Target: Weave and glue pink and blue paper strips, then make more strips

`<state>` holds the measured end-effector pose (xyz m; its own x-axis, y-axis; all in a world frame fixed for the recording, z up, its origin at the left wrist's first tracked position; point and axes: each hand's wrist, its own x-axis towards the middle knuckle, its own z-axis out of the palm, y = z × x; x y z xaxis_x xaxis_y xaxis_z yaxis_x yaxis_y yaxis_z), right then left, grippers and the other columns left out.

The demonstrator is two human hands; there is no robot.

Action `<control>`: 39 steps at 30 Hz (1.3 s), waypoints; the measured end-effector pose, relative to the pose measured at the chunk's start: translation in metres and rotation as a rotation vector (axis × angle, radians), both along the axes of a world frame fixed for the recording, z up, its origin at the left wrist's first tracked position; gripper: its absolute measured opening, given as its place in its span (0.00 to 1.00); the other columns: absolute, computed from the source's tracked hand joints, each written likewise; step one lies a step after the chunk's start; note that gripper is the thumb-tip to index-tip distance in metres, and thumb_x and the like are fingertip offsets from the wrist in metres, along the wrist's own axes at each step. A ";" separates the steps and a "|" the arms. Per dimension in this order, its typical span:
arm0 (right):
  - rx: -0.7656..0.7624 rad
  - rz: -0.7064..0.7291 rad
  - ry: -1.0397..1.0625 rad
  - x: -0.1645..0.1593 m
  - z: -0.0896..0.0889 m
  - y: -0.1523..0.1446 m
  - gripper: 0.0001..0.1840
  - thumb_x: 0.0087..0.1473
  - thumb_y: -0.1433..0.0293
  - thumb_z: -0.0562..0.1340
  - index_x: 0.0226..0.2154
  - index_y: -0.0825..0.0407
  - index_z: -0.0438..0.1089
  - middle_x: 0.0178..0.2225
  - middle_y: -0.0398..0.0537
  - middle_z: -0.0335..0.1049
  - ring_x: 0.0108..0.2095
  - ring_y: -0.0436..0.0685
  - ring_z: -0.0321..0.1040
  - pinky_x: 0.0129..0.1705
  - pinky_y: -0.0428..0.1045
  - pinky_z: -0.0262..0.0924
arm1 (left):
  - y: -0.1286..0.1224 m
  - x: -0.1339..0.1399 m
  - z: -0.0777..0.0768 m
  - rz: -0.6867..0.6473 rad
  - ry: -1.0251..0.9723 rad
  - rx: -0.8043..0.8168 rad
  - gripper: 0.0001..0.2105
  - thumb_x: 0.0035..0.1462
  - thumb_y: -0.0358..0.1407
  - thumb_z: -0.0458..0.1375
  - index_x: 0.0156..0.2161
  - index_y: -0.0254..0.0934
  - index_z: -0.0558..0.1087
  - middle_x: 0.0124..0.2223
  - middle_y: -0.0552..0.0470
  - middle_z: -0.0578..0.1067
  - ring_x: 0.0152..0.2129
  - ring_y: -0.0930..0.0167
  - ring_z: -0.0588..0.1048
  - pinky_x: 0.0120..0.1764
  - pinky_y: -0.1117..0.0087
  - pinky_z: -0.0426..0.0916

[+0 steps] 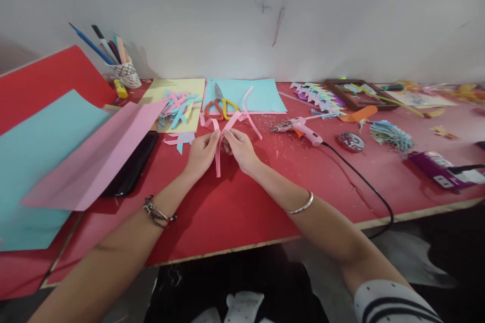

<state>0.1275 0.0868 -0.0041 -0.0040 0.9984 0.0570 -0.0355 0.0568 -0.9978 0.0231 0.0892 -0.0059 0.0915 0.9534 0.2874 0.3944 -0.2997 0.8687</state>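
Both my hands meet above the middle of the red table, pinching pink paper strips [217,161]. My left hand [202,153] is closed with thumb and fingertips on the strips; my right hand [240,149] pinches them from the other side. One strip end hangs down between the hands, and others stick up and outward beyond the fingers. Just past the hands lie scissors [219,101] with one red and one yellow handle, on light blue paper [257,96]. Left of them, a pile of pink and blue folded paper strips [180,106] rests on yellow paper [151,91].
To the right lie a pink glue gun [303,128] with a black cord, a round tin [350,142], a tassel [392,136] and a purple box [435,169]. At left, large pink paper [98,156] partly covers a black phone [132,171]. A pen cup [128,73] stands by the wall.
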 end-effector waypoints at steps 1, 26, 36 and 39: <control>0.001 -0.005 0.004 0.000 0.000 0.000 0.19 0.53 0.70 0.53 0.14 0.52 0.53 0.11 0.33 0.51 0.14 0.42 0.50 0.19 0.41 0.47 | 0.000 0.000 0.001 -0.013 0.005 -0.004 0.17 0.53 0.41 0.44 0.16 0.39 0.57 0.16 0.56 0.63 0.17 0.74 0.63 0.24 0.74 0.59; -0.058 0.019 0.057 0.000 0.005 -0.002 0.20 0.52 0.74 0.52 0.12 0.52 0.54 0.09 0.33 0.51 0.12 0.42 0.48 0.18 0.41 0.46 | 0.000 0.001 -0.002 0.004 0.008 -0.021 0.16 0.52 0.41 0.46 0.17 0.39 0.58 0.16 0.57 0.61 0.18 0.74 0.62 0.23 0.73 0.58; -0.072 0.002 0.063 0.000 0.002 -0.001 0.18 0.51 0.75 0.52 0.13 0.52 0.54 0.09 0.33 0.51 0.13 0.42 0.48 0.19 0.41 0.46 | 0.001 0.000 0.001 0.041 -0.019 -0.037 0.16 0.53 0.38 0.46 0.17 0.39 0.54 0.15 0.60 0.55 0.15 0.76 0.57 0.20 0.74 0.54; -0.067 -0.008 0.064 0.000 0.001 0.000 0.17 0.52 0.73 0.52 0.13 0.52 0.54 0.10 0.33 0.50 0.13 0.42 0.48 0.18 0.41 0.45 | 0.002 0.000 -0.001 -0.014 -0.014 -0.068 0.16 0.54 0.41 0.45 0.18 0.39 0.57 0.15 0.58 0.59 0.14 0.75 0.59 0.18 0.74 0.55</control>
